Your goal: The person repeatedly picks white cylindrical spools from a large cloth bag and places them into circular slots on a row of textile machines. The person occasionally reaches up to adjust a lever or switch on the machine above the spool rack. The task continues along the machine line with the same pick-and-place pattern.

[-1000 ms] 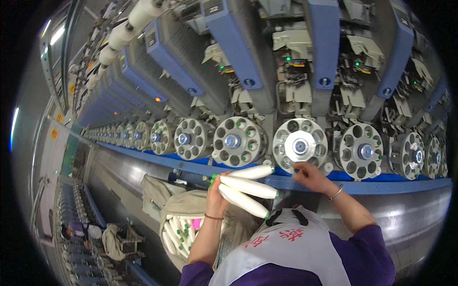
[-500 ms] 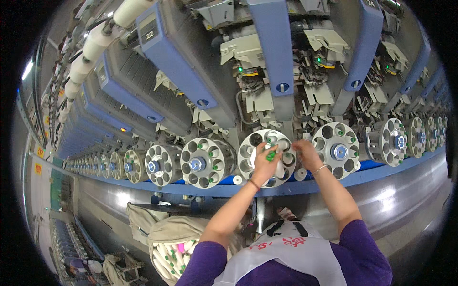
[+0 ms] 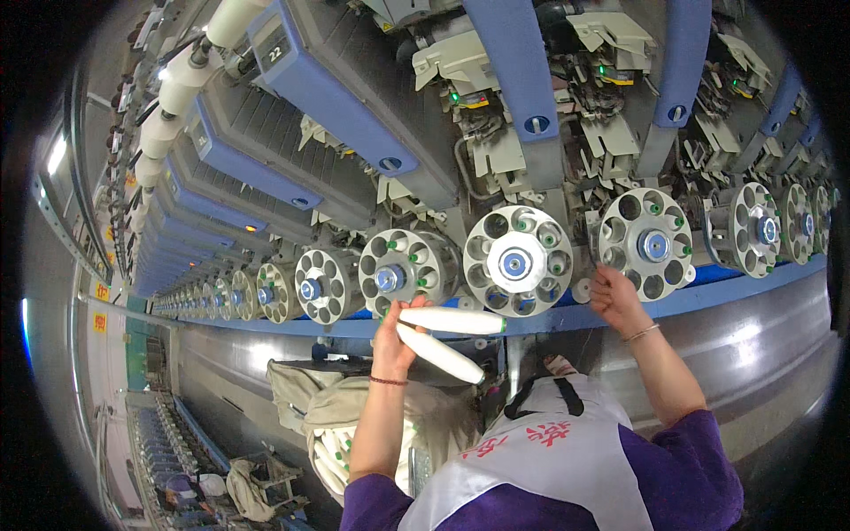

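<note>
My left hand (image 3: 394, 343) holds two white yarn bobbins by one end, in front of and below a round magazine. The upper bobbin (image 3: 453, 320) lies almost level and has a green end; the lower bobbin (image 3: 443, 356) slants down to the right. Directly ahead is the middle round magazine (image 3: 536, 245), with green-tipped bobbins in some of its pockets. My right hand (image 3: 617, 299) has its fingers drawn together by the lower left edge of the right-hand magazine (image 3: 639, 239). Whatever those fingers may pinch is too small to make out.
A cloth sack (image 3: 332, 416) of white, green-ended bobbins stands below my left forearm. More round magazines (image 3: 329, 276) line a blue rail (image 3: 567, 320). Blue-grey machine housings (image 3: 345, 111) rise behind them. Large yarn cones (image 3: 186, 84) hang at upper left.
My left hand has moved from the middle magazine leftward and down, with two bobbins now plainly in it. The right hand has shifted slightly right and down. The whole view has shifted.
</note>
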A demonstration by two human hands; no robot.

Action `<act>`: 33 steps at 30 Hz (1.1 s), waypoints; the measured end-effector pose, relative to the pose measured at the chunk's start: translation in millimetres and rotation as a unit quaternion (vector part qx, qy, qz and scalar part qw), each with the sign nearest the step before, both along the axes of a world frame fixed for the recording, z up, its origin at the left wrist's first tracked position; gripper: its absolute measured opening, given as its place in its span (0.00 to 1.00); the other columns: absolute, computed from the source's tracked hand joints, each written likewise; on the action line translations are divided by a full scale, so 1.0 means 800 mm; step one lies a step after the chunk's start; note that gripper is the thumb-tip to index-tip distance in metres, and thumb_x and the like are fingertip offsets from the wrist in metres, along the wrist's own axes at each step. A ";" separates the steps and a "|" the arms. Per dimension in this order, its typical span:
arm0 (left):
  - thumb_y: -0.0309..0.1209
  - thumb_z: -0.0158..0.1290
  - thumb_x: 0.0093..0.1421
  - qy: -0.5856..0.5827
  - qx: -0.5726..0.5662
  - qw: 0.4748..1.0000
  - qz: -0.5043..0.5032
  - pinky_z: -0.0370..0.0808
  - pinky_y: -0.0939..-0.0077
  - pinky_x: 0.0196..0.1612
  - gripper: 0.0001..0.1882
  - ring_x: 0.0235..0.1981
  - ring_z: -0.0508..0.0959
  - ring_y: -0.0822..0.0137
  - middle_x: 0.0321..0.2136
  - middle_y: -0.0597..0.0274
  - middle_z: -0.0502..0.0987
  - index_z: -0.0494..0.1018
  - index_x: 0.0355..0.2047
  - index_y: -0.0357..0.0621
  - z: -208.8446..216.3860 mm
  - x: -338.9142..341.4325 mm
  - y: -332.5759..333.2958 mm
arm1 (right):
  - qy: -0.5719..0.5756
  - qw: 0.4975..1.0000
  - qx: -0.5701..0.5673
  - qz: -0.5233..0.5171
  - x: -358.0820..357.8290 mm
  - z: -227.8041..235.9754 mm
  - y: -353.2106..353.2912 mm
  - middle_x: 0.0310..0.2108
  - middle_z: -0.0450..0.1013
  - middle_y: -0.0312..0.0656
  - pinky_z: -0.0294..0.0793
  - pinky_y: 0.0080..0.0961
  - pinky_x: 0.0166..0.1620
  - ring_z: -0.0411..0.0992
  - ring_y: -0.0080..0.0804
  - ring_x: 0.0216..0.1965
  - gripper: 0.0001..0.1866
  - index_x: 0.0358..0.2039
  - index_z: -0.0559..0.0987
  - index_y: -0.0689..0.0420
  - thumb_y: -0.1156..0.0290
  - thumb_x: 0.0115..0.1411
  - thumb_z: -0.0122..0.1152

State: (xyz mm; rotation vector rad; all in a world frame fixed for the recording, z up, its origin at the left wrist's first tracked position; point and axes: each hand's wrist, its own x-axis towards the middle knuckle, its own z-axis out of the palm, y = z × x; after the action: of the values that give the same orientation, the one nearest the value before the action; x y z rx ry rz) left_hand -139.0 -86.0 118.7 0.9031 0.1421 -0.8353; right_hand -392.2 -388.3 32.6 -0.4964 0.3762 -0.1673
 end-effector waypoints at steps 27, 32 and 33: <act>0.38 0.48 0.65 -0.012 -0.016 0.998 -0.064 0.72 0.74 0.29 0.16 0.21 0.72 0.69 0.11 0.71 0.61 0.71 0.46 0.38 -0.005 -0.041 -0.068 | -0.033 0.920 -0.381 -0.083 0.069 0.044 0.081 0.17 0.66 0.33 0.62 0.21 0.21 0.63 0.23 0.17 0.22 0.24 0.73 0.54 0.48 0.63 0.52; 0.36 0.44 0.66 0.037 -0.074 0.997 -0.002 0.71 0.75 0.29 0.16 0.21 0.71 0.72 0.10 0.73 0.61 0.76 0.42 0.38 0.012 -0.021 -0.039 | 0.067 0.825 -0.389 0.405 0.031 0.040 0.102 0.24 0.74 0.36 0.68 0.25 0.30 0.69 0.24 0.26 0.23 0.26 0.79 0.58 0.48 0.61 0.55; 0.36 0.44 0.66 0.038 -0.097 0.994 -0.023 0.71 0.76 0.29 0.16 0.21 0.70 0.73 0.10 0.74 0.61 0.75 0.44 0.38 0.014 -0.019 -0.033 | 0.168 0.881 -0.318 0.308 0.022 0.034 0.091 0.19 0.70 0.33 0.65 0.21 0.28 0.65 0.22 0.22 0.21 0.24 0.78 0.57 0.53 0.64 0.53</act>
State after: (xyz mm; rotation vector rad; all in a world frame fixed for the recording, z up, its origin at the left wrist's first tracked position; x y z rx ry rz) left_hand -154.2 -112.1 129.5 0.6942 0.1035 -0.9108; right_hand -374.4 -315.5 59.5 -1.2813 0.4818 0.4399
